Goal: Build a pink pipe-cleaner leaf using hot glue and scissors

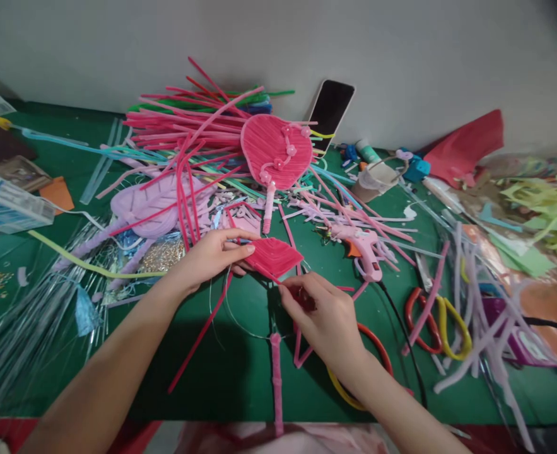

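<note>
My left hand (214,255) holds a red petal-shaped piece made of pipe cleaners (275,255) by its left end, thumb on top. At its lower edge, my right hand (323,312) pinches a red pipe cleaner strand against the piece. A thin wire hoop (240,323) lies beneath, joined to a pink wrapped handle (277,381) that points toward me. From below my left hand a loose red pipe cleaner (202,337) slants down. Behind the hands lies a finished-looking red round fan (274,151) with a pink rim and beads.
Red and pink pipe cleaners (178,126) are heaped behind. A purple leaf-shaped fan (152,205) lies left. To the right are a pink glue gun (366,252), scissors (429,321) and a small bucket (377,180). A phone (332,107) leans on the wall.
</note>
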`<action>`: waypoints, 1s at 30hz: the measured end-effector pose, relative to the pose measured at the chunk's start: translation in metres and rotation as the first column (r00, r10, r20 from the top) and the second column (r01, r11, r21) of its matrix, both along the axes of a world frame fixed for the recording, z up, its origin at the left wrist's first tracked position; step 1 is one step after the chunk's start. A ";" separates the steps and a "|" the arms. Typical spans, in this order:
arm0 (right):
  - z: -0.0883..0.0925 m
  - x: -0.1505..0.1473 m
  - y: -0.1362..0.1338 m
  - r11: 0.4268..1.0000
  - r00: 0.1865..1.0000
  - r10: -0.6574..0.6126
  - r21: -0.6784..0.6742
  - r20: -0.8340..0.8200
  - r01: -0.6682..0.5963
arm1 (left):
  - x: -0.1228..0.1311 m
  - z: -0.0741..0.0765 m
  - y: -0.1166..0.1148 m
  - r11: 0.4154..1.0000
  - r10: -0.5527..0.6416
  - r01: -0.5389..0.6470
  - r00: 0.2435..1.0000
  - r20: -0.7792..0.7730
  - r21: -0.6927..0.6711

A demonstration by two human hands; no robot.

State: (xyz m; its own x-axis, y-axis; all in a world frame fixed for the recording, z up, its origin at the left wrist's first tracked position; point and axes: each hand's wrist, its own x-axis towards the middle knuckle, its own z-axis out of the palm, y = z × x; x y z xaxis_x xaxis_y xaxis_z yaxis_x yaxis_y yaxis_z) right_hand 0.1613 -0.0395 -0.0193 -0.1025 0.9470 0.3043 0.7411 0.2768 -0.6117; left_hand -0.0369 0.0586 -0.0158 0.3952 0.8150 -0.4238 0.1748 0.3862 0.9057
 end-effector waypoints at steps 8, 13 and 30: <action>-0.005 -0.001 0.001 1.000 1.000 -0.009 -0.011 -0.013 0.009 | 0.001 0.002 -0.001 0.999 0.019 -0.019 1.000 0.007 -0.028; -0.005 -0.002 0.001 1.000 1.000 -0.016 -0.012 -0.016 0.016 | 0.001 0.002 -0.001 0.999 0.019 -0.019 1.000 0.009 -0.032; -0.009 0.001 0.001 0.998 0.986 0.041 0.049 0.159 -0.050 | 0.003 0.008 -0.002 0.996 0.028 -0.026 0.999 0.023 -0.082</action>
State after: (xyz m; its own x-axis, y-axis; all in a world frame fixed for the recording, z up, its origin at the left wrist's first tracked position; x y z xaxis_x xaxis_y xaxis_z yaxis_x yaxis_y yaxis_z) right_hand 0.1625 -0.0380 -0.0281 -0.1957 0.9234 0.3301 0.8129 0.3410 -0.4721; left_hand -0.0342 0.0569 -0.0077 0.3844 0.7886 -0.4799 0.1416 0.4633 0.8748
